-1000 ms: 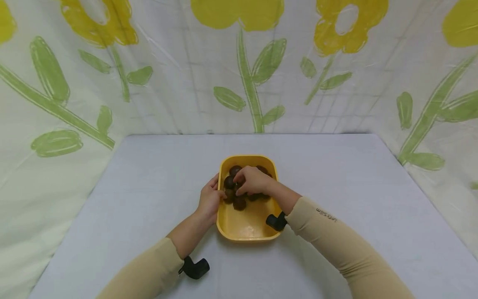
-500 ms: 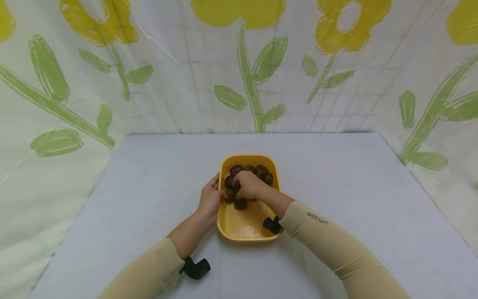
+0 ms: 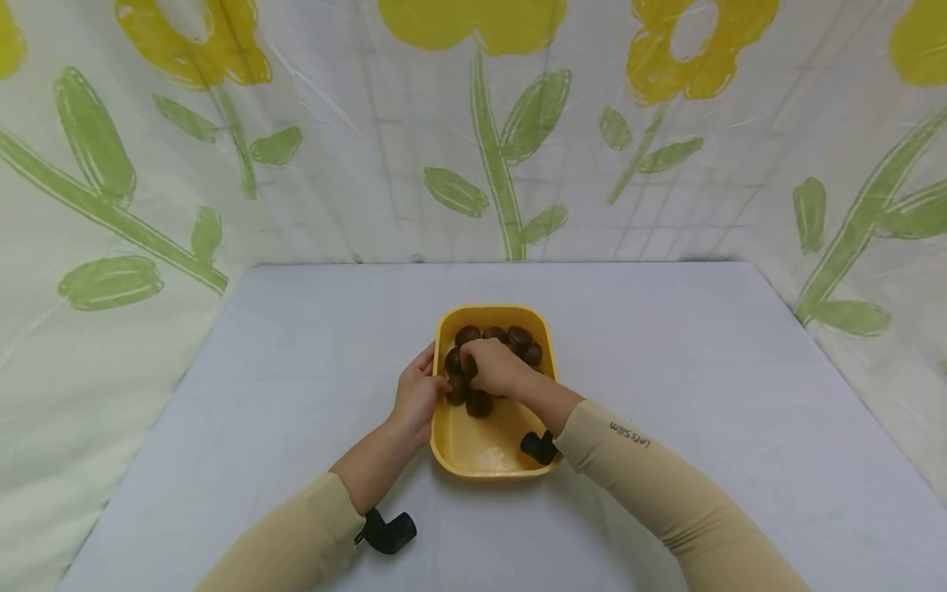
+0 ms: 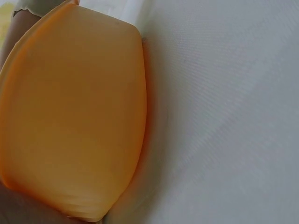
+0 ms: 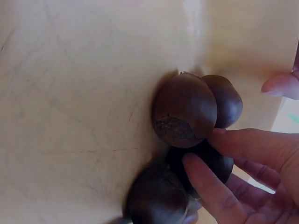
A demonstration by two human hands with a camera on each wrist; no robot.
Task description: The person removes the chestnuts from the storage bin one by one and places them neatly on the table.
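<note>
R hand (image 3: 494,367) has shifted slightly L & twd wearer vs 1 s ago; far-R chestnuts (image 3: 519,337) now show better. It pinches a dark chestnut (image 5: 215,159) in tray's far half, axis hidden by fingers; L hand (image 3: 416,400) grips tray's L wall. Tray (image 3: 491,474): long axis near–far, open floor twd near rim. Table (image 3: 666,345) extends L & R.

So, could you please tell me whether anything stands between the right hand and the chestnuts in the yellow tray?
Nothing visible does: the right hand has its fingers against a dark chestnut in the right wrist view. Neighbouring chestnuts crowd it, but none comes between.
</note>
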